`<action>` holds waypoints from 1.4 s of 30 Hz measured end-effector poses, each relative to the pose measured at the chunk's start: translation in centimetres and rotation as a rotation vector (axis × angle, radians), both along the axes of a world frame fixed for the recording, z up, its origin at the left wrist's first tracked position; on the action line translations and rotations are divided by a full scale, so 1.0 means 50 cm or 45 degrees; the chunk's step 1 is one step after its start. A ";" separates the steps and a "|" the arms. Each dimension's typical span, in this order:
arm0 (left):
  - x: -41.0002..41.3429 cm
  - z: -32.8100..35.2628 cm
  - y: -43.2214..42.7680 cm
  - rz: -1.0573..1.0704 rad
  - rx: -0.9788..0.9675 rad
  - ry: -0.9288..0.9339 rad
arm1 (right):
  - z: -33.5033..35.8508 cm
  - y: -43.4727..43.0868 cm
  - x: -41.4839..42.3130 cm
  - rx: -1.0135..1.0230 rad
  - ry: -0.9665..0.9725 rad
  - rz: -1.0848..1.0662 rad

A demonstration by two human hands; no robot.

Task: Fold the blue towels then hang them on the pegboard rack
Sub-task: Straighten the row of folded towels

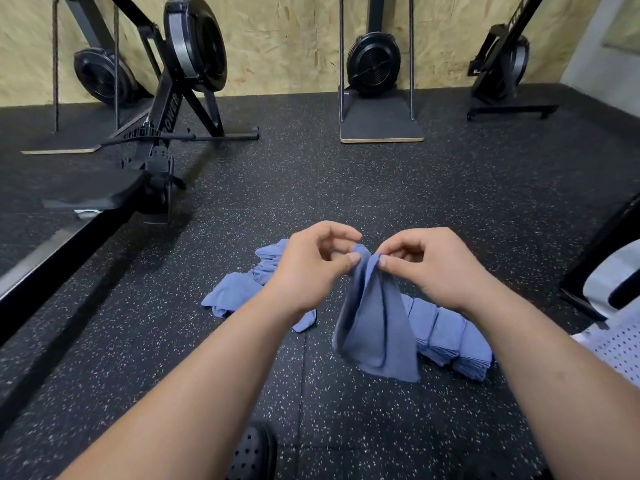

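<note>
A blue towel (377, 327) hangs in front of me, pinched at its top edge by both hands. My left hand (311, 268) pinches the left side of that edge between thumb and forefinger. My right hand (429, 265) pinches the edge right beside it, so the two hands almost touch. The towel droops in loose folds, its lower edge near the floor. A crumpled heap of blue towels (242, 289) lies on the floor behind my left hand. A row of folded blue towels (450, 337) lies on the floor under my right forearm. No pegboard rack is in view.
The floor is black speckled rubber (346, 188). A rowing machine (162, 133) stretches along the left. More black exercise machines (375, 64) stand against the plywood wall. A white and black object (616, 278) sits at the right edge. A black perforated shoe (252, 452) shows at the bottom.
</note>
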State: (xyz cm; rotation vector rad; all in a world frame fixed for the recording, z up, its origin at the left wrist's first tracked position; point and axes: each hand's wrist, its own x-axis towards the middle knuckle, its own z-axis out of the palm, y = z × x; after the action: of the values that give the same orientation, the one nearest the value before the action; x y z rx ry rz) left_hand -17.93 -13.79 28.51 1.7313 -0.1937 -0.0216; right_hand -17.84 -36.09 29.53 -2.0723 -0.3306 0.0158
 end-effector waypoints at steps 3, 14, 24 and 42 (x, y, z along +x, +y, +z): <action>-0.007 0.004 -0.010 -0.025 -0.007 -0.021 | -0.003 0.004 0.002 -0.043 -0.064 -0.013; -0.013 0.007 -0.012 -0.052 0.060 -0.239 | -0.005 0.002 0.005 0.055 -0.015 0.059; -0.012 0.013 -0.002 -0.037 0.478 -0.402 | -0.022 -0.008 0.016 -0.120 -0.037 0.224; 0.032 0.027 0.083 0.630 0.369 -0.374 | -0.065 -0.033 0.026 -0.118 0.267 0.326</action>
State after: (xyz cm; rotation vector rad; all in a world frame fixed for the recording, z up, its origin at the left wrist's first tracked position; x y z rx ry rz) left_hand -16.32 -9.62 29.84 2.0255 0.0304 0.5946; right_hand -16.52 -37.72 26.29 -2.0842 -0.4696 0.4068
